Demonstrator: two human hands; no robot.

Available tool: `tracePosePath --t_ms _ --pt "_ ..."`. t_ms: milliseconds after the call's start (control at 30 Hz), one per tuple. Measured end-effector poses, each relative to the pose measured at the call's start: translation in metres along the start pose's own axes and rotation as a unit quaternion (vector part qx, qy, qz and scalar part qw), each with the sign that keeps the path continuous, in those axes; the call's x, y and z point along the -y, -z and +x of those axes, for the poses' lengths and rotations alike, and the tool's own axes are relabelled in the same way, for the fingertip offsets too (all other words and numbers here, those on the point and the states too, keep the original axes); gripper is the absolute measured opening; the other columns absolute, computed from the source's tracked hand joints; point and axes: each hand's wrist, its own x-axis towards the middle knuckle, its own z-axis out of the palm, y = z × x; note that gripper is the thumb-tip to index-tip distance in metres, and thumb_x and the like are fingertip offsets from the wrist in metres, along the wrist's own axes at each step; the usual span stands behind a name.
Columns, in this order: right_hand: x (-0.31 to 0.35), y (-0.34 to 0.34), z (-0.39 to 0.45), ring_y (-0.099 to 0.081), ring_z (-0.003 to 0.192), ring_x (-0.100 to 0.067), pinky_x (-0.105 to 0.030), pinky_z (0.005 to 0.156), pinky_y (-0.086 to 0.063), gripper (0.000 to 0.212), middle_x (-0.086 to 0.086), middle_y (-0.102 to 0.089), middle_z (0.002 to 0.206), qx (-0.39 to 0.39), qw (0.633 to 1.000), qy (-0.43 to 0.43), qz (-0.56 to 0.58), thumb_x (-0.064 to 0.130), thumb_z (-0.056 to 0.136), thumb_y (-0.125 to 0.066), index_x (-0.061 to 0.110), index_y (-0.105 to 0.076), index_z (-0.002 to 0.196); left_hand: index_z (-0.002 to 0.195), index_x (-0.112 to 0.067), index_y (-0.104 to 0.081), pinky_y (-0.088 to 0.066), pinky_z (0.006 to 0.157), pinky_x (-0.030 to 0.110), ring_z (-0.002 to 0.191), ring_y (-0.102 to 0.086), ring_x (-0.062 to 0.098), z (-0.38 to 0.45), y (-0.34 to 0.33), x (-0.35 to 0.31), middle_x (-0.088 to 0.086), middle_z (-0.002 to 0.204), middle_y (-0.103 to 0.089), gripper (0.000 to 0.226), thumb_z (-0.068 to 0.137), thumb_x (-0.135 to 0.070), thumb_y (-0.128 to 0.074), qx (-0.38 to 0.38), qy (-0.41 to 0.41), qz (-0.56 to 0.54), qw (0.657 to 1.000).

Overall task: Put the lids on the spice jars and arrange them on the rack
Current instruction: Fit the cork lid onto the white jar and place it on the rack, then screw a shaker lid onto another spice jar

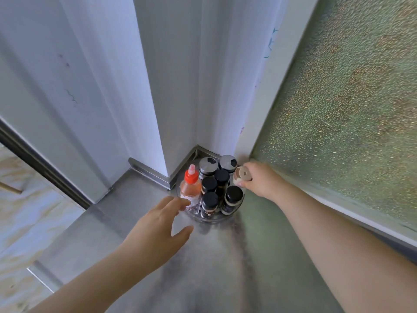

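My right hand [259, 180] pinches the beige-lidded jar [242, 176] upright at the rack [209, 219] rim's far-right; left hand [158, 224] hovers slack-fingered, near-left

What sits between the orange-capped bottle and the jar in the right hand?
In the head view, black-lidded jars stand between the orange-capped bottle and the beige-lidded jar gripped by the right hand.
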Motion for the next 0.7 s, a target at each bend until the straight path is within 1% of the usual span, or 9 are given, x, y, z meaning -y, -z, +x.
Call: tracePosePath --t_ms 167,300,400,467,533,567,600,633,700 --pt "0.003 -0.008 -0.002 -0.061 0.086 -0.030 -0.034 0.072 -0.048 0.030 -0.013 -0.065 0.095 0.000 1.000 0.026 -0.002 0.031 0.077 -0.070 0.008 -0.061 0.092 0.123 -0.031 -0.043 -0.038 0.085 0.015 0.095 -0.046 -0.001 -0.001 -0.002 0.005 -0.020 0.107 -0.043 0.043 0.083 -0.036 -0.058 -0.001 0.005 0.004 1.000" --pt "0.001 -0.010 -0.007 -0.061 0.098 -0.033 -0.029 0.072 -0.043 0.024 -0.015 -0.065 0.105 0.011 0.998 0.039 -0.044 0.014 0.080 -0.062 0.006 -0.058 0.102 0.121 -0.030 -0.046 -0.038 0.084 0.016 0.094 -0.048 0.000 -0.004 -0.002 0.005 -0.018 0.106 -0.045 0.042 0.083 -0.035 -0.060 0.001 0.005 0.000 1.000" --pt "0.005 -0.017 -0.016 -0.060 0.104 -0.036 -0.035 0.079 -0.045 0.026 -0.020 -0.064 0.111 0.015 0.993 0.047 -0.106 0.011 0.085 -0.055 0.002 -0.055 0.110 0.121 -0.031 -0.046 -0.039 0.085 0.016 0.095 -0.048 0.001 -0.005 -0.003 -0.001 -0.018 0.107 -0.045 0.040 0.083 -0.036 -0.059 0.009 0.001 -0.004 1.000" --pt "0.008 -0.024 -0.022 -0.059 0.107 -0.037 -0.038 0.084 -0.046 0.036 -0.021 -0.061 0.115 0.025 0.991 0.048 -0.120 0.011 0.086 -0.056 0.002 -0.049 0.120 0.120 -0.031 -0.046 -0.039 0.085 0.016 0.095 -0.049 0.001 -0.005 -0.004 -0.008 -0.019 0.107 -0.045 0.039 0.083 -0.035 -0.058 0.011 -0.006 -0.008 1.000" --pt "0.008 -0.025 -0.029 -0.056 0.113 -0.037 -0.041 0.091 -0.047 0.065 -0.022 -0.056 0.123 0.035 0.993 0.040 -0.106 0.014 0.086 -0.060 0.002 -0.027 0.141 0.120 -0.032 -0.047 -0.038 0.084 0.016 0.095 -0.049 0.001 -0.004 -0.005 -0.015 -0.020 0.106 -0.045 0.039 0.083 -0.034 -0.059 0.011 -0.015 -0.009 1.000" --pt "0.006 -0.022 -0.036 -0.054 0.115 -0.037 -0.043 0.094 -0.046 0.078 -0.022 -0.054 0.127 0.033 0.994 0.036 -0.097 0.017 0.086 -0.062 0.004 -0.015 0.146 0.119 -0.032 -0.047 -0.039 0.084 0.016 0.095 -0.049 0.001 -0.004 -0.005 -0.019 -0.020 0.106 -0.046 0.039 0.083 -0.034 -0.059 0.011 -0.020 -0.007 1.000" --pt "0.003 -0.017 -0.044 -0.053 0.118 -0.036 -0.043 0.096 -0.045 0.084 -0.022 -0.051 0.132 0.024 0.996 0.032 -0.084 0.020 0.085 -0.063 0.005 -0.009 0.148 0.119 -0.032 -0.048 -0.040 0.085 0.017 0.096 -0.050 0.002 -0.003 -0.005 -0.022 -0.020 0.106 -0.046 0.038 0.082 -0.034 -0.060 0.012 -0.024 -0.004 1.000" --pt "-0.001 -0.010 -0.054 -0.052 0.121 -0.034 -0.042 0.098 -0.044 0.084 -0.020 -0.049 0.136 0.013 0.997 0.030 -0.067 0.023 0.085 -0.064 0.006 -0.010 0.148 0.118 -0.032 -0.048 -0.040 0.085 0.018 0.096 -0.050 0.003 -0.003 -0.006 -0.026 -0.019 0.106 -0.047 0.038 0.082 -0.034 -0.060 0.014 -0.028 -0.001 1.000" --pt "-0.015 0.007 -0.080 -0.052 0.121 -0.028 -0.035 0.099 -0.043 0.074 -0.012 -0.048 0.140 -0.005 0.999 0.026 -0.026 0.029 0.085 -0.063 0.011 -0.024 0.146 0.117 -0.031 -0.049 -0.039 0.084 0.018 0.096 -0.051 0.004 -0.003 -0.009 -0.036 -0.017 0.106 -0.049 0.037 0.082 -0.033 -0.061 0.019 -0.040 0.001 0.999"
